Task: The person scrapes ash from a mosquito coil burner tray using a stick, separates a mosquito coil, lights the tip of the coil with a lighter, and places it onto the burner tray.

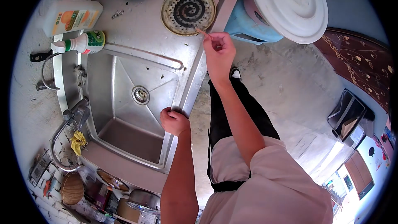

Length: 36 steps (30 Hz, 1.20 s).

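In the head view, the thin reddish-brown strip [200, 30] is pinched between the thumb and fingers of the right hand [219, 54]. It juts forward and left from the fingertips, its far end at the near rim of a round, perforated metal dish [166, 13]; whether it touches that rim I cannot tell. The dish, with a dark spiral [188, 12] on its face, lies just beyond those fingers on the metal table [139, 20]. The left hand [175, 122] rests at the front edge of the sink [134, 72], its fingers folded closed; whether they grip that edge I cannot tell.

The dish sits near the table's front edge, and the right hand is just over that edge. Left of the dish, bare metal runs to a small wire-like piece [117, 14], and farther left are 2 containers, a white jug [68, 18] and a green-labelled bottle [89, 42]. Just right of the dish, beyond the edge, stands a blue container [248, 27], beside a broad white lid [292, 4]. Between the 2 hands runs the sink's raised rim; on the right, grey floor [282, 79] opens out.
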Each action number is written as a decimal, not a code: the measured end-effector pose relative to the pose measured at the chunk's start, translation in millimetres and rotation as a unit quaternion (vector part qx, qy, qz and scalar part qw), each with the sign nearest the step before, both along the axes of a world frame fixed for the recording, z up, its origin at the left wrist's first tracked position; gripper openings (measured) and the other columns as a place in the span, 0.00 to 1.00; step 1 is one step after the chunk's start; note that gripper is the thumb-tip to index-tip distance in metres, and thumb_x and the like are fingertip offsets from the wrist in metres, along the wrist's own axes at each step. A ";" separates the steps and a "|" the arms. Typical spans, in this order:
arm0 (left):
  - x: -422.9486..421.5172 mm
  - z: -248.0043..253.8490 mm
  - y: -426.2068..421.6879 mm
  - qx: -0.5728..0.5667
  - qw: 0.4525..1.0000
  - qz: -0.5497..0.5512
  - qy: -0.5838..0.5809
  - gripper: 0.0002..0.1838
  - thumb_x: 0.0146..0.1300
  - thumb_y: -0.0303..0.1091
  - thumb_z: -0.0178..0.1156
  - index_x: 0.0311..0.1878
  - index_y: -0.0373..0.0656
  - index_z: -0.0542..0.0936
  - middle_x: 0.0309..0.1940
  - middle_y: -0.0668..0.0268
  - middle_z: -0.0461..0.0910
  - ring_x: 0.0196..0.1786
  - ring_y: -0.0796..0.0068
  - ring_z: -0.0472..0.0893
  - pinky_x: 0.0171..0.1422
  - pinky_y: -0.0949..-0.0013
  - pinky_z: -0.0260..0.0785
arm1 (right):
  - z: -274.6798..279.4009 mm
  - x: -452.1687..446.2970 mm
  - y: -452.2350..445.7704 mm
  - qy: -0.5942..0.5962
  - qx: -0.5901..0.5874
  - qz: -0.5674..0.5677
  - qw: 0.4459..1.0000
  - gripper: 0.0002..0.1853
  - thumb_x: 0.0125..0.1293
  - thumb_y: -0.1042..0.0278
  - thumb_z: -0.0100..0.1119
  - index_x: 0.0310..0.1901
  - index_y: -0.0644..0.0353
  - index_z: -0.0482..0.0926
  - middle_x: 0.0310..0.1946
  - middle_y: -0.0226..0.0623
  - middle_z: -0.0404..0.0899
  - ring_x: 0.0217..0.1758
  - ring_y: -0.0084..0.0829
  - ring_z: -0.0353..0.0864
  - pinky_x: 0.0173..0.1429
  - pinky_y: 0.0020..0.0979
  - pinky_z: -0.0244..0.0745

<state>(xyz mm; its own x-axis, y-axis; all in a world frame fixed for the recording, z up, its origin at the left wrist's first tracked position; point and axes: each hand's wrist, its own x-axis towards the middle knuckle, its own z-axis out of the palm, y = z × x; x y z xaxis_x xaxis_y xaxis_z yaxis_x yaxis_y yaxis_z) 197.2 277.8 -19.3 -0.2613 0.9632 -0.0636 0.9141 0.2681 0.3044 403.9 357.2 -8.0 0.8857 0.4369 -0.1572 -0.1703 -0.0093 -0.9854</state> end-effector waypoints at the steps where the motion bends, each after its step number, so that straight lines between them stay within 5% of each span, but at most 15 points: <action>1: 0.0 0.0 0.2 0.001 1.000 -0.003 0.002 0.13 0.52 0.35 0.42 0.29 0.39 0.75 0.30 0.55 0.76 0.37 0.49 0.74 0.44 0.50 0.64 | 0.7 -0.3 1.6 -0.010 -0.007 -0.008 1.000 0.05 0.56 0.77 0.62 0.31 0.63 0.75 0.22 0.28 0.77 0.22 0.14 0.65 0.25 0.18 0.61; 26: -2.6 -1.5 -0.7 0.020 1.000 -0.017 -0.001 0.15 0.54 0.37 0.41 0.32 0.38 0.76 0.32 0.52 0.77 0.36 0.45 0.75 0.41 0.47 0.64 | -1.8 5.5 -1.7 0.016 -0.001 0.046 0.999 0.05 0.62 0.73 0.60 0.34 0.65 0.77 0.23 0.27 0.78 0.21 0.11 0.59 0.25 0.17 0.56; 36: -0.4 0.6 -0.1 -0.006 1.000 -0.002 -0.009 0.12 0.52 0.33 0.42 0.31 0.42 0.76 0.32 0.58 0.77 0.39 0.52 0.74 0.48 0.53 0.63 | -4.3 9.9 -4.0 0.052 0.020 0.058 0.997 0.10 0.66 0.68 0.59 0.39 0.68 0.78 0.26 0.30 0.81 0.26 0.11 0.68 0.30 0.16 0.60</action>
<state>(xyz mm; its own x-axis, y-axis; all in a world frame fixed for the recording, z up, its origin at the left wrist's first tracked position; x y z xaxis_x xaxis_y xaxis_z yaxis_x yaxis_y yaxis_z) 196.8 277.7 -18.8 -0.2560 0.9634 -0.0801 0.9095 0.2681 0.3178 413.8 353.2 -12.4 0.8090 0.5425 -0.2264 -0.2716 0.0035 -0.9624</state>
